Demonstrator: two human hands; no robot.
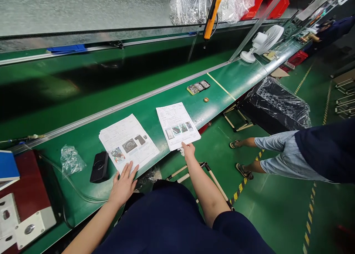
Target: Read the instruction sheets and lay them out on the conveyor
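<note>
dark blue clothes (pixel 172 224) of the person fill the bottom, closest to the camera, and two bare arms reach out from them. the left hand (pixel 122 185) lies flat with its fingers spread wide, resting on the near edge of the left paper stack (pixel 128 142). it grips nothing, it just presses down. the right hand (pixel 189 151) is mostly closed, with its fingertips on the near edge of the right paper sheet (pixel 177 125); if it pinches the sheet or only touches it cannot be told.

both papers are white with small print and little pictures on them. they lie side by side, a bit apart, on the near strip of the green table (pixel 83 143). the right one hangs a little over the table edge.

just left of the left stack sits a small black box (pixel 99 167), and beside that a crumpled clear bag (pixel 70 159). farther along the table are a small tray of shiny bits (pixel 198 86) and a little brown ring (pixel 206 99). a white fan (pixel 263 42) stands farther off. an orange tool (pixel 212 13) hangs above a long dark green belt (pixel 83 83). another person in blue shorts and sandals (pixel 288 154) stands on the green floor (pixel 277 209) to the right.
</note>
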